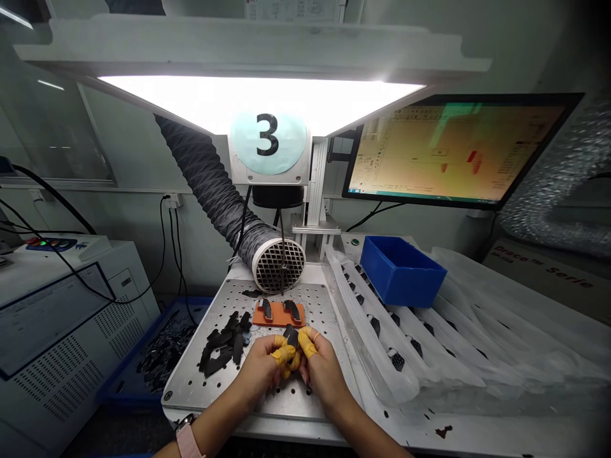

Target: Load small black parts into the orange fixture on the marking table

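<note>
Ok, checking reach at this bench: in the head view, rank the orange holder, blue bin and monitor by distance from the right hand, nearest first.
1. Orange holder, just ahead and slightly left of the right hand, which pinches a black part.
2. Blue bin, farther back on the right.
3. Monitor, raised at the back right.

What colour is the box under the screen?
The box is blue, seen in the head view.

A factory workstation, probably for laser marking: perforated metal plate (pixel 191 381), fume hose (pixel 210 184), numbered machine head (pixel 268 149) — and a monitor (pixel 458 152).
</note>
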Demonstrator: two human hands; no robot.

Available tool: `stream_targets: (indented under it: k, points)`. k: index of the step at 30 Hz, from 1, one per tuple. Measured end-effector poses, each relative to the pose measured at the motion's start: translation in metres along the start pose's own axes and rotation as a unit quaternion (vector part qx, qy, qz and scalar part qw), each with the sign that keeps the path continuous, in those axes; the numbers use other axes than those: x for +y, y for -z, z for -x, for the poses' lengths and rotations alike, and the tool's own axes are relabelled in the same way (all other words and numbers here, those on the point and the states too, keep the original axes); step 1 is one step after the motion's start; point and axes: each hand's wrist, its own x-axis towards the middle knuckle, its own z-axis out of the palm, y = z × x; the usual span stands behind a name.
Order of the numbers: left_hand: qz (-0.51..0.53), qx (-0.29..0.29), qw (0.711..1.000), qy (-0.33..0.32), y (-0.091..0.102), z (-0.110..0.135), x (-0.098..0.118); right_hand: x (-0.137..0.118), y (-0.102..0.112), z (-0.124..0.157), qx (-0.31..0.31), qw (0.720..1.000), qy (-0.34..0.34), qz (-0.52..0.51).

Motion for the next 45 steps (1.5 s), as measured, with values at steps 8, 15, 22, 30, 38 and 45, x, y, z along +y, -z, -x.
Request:
stream_targets:
  k: [8, 15, 22, 30, 38, 45]
  points:
    - [-0.015, 0.009, 1.0, -0.019, 0.001, -0.004, -0.009, 0.003, 0.0, -0.001, -0.002, 1.0, -0.001, 0.015]
    - [-0.001, 0.015, 1.0, -0.005, 0.001, -0.004, -0.01, 0.001, 0.0, -0.001, -0.019, 1.0, 0.006, 0.021]
    - [0.003, -0.002, 1.0, -0.005, 0.005, -0.006, -0.012, 0.003, 0.0, -0.001, -0.019, 0.999, 0.013, 0.034]
    - [-0.002, 0.007, 1.0, 0.0, 0.003, -0.004, -0.009, 0.004, 0.0, -0.002, -0.02, 0.999, 0.016, 0.041]
    - [-0.009, 0.015, 1.0, 0.004, 0.002, -0.003, -0.007, 0.006, 0.001, -0.002, -0.02, 0.998, 0.018, 0.053]
    - [0.008, 0.004, 1.0, 0.006, 0.003, -0.003, -0.007, 0.003, 0.001, -0.001, -0.023, 0.998, 0.019, 0.052]
